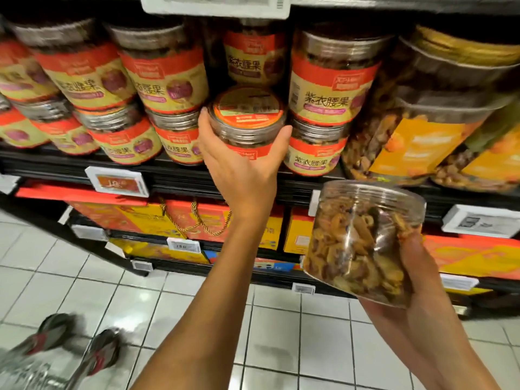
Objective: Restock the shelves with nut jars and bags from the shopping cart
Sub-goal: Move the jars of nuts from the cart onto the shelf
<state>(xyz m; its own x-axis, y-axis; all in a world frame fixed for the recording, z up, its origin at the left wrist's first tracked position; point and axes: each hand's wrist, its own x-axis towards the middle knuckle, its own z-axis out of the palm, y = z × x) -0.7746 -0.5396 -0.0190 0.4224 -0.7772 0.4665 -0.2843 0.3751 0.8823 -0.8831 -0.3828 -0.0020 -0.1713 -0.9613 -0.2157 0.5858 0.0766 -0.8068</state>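
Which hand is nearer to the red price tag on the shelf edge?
Left. The left hand, gripping a red-labelled jar, is right of the price tag; the right hand, holding a clear nut jar, is farther right and lower.

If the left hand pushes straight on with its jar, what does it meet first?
Likely nothing at once: the left hand and its cashew jar face a gap in the row; the rear jar looks next, depth unclear.

Black shelf (180,180) | red-labelled jars (166,80) stacked two high, filling its left and middle | larger orange-labelled jars (422,142) stacked at its right end | white price tag (116,182) clipped to its front edge
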